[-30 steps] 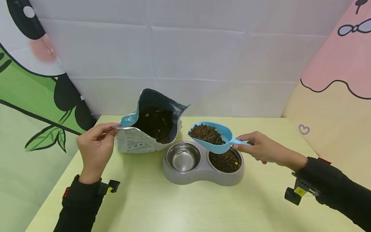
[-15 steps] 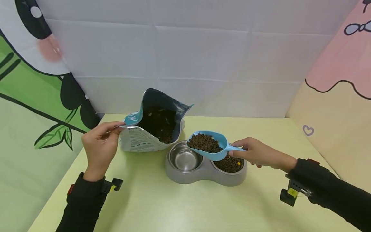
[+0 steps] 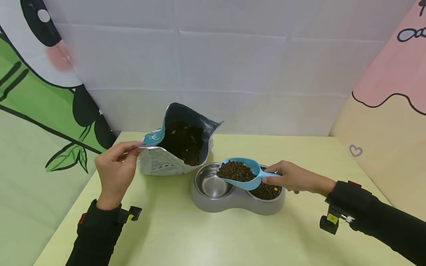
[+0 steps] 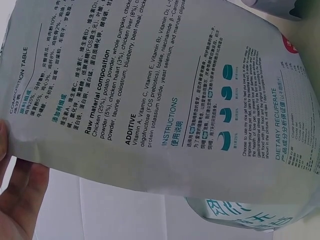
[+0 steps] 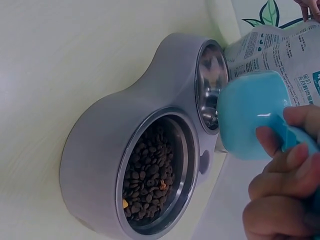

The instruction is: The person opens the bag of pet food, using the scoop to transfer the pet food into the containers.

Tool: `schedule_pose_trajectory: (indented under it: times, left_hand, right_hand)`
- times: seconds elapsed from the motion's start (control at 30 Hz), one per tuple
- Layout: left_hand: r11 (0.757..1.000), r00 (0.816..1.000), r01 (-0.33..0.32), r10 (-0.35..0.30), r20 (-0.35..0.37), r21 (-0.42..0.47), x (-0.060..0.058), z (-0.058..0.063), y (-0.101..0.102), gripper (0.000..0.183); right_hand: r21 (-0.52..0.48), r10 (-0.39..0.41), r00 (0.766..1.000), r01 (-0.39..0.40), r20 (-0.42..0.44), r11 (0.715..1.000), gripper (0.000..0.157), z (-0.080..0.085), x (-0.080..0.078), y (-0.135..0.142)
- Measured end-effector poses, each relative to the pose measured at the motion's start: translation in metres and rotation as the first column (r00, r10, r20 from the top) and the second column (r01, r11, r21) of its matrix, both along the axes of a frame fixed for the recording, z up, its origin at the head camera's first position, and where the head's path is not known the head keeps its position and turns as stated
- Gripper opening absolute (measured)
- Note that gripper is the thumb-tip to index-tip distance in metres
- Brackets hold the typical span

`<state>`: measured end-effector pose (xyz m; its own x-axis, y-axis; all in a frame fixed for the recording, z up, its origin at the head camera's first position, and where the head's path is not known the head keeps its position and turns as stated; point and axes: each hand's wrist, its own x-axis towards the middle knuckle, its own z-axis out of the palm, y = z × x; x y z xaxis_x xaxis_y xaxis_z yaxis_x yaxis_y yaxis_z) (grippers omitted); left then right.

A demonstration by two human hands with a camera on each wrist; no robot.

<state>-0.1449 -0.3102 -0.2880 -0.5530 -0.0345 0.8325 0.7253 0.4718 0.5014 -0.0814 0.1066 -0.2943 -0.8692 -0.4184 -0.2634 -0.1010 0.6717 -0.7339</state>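
Note:
My left hand pinches the near left edge of an opened pet food bag, whose mouth gapes toward me with brown kibble inside. In the left wrist view, printed text covers the bag. My right hand grips the handle of a light blue scoop heaped with brown kibble. The scoop hangs above the middle of a grey double pet bowl. Its left steel bowl is bare inside; kibble lies in the right one, partly hidden by the scoop in the head view.
All this stands on a pale yellow table. A white sheet forms the back wall. Cartoon-printed sheets stand at left and right. A small camera is strapped to each wrist.
The right hand has brought the full scoop down and slightly left relative to the bowls, from above the right bowl to between both. The left hand keeps its pinch on the bag.

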Motion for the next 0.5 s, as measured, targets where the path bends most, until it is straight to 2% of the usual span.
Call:
schedule_pose_trajectory:
  times: [0.5]
  left_hand:
    - [1.000, 1.000, -0.002, 0.002, -0.011, -0.006, 0.0016, 0.0008, -0.0005, 0.018]
  right_hand:
    - [0.057, 0.062, 0.998, -0.062, 0.001, 0.996, 0.024, 0.0031, -0.0096, 0.0008]
